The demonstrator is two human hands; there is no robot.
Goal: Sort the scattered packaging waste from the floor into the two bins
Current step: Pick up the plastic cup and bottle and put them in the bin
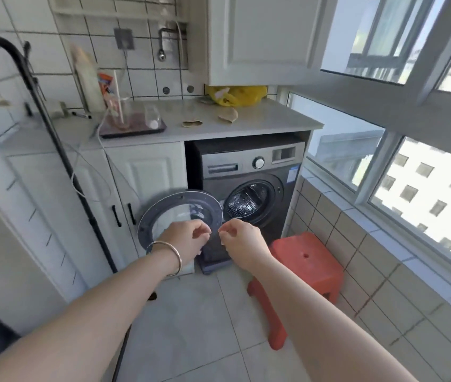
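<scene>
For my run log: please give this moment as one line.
left hand: curled, grip unclear | right hand: curled, grip unclear | washer door: open | bins: not visible | stool: beside washer

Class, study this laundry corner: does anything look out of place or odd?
Yes. The washing machine door hangs wide open, the red stool sits tilted beside it, and torn brownish scraps litter the countertop. No bins show.

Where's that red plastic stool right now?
In the head view, the red stool stands on the floor tiles right of the person's right hand, just before the washing machine.
</scene>
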